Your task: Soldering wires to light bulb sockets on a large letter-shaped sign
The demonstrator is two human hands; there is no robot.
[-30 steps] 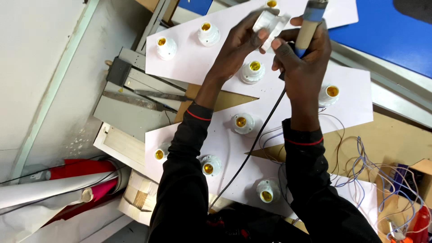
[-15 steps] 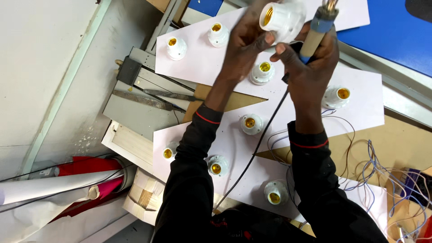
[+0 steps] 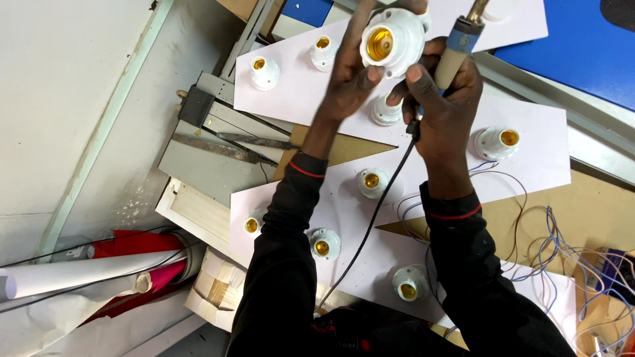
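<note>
The left hand (image 3: 350, 73) is gripping a white lamp holder (image 3: 391, 39) at twelve o'clock, while the right hand (image 3: 444, 106) is clamping a soldering iron (image 3: 456, 49) beside it. Other white holders (image 3: 372, 182) are sitting on the white board (image 3: 529, 165) beneath; loose wires (image 3: 562, 258) are trailing at four o'clock, red rolls (image 3: 132, 244) at eight.

Both arms are covered by long black sleeves of a soft, slightly creased fabric, the left sleeve (image 3: 278, 264) and the right sleeve (image 3: 483, 284) alike. Each ends at the wrist in a ribbed black cuff edged with a thin red stripe, seen on the left cuff (image 3: 305, 168) and the right cuff (image 3: 450, 208). Beyond the cuffs the left hand (image 3: 350, 76) and right hand (image 3: 446, 109) are bare, with no gloves, rings or watch showing.
</note>
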